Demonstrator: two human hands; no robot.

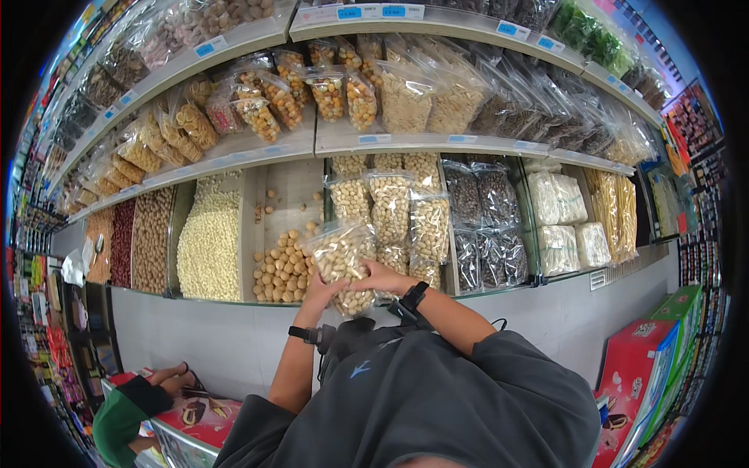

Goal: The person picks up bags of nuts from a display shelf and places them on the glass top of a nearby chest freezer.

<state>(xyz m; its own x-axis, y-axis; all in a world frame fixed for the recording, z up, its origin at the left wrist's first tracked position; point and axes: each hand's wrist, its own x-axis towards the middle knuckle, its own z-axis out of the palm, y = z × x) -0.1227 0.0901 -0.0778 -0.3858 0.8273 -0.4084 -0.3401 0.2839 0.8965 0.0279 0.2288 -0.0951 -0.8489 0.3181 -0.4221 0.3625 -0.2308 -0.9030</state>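
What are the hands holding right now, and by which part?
A clear bag of pale nuts: the left hand holds its lower left side, the right hand its right side.

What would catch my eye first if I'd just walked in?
Probably the clear bag of nuts at the centre, held between the left hand and right hand. Then the pale yellow heap to its left, and the red box at lower right.
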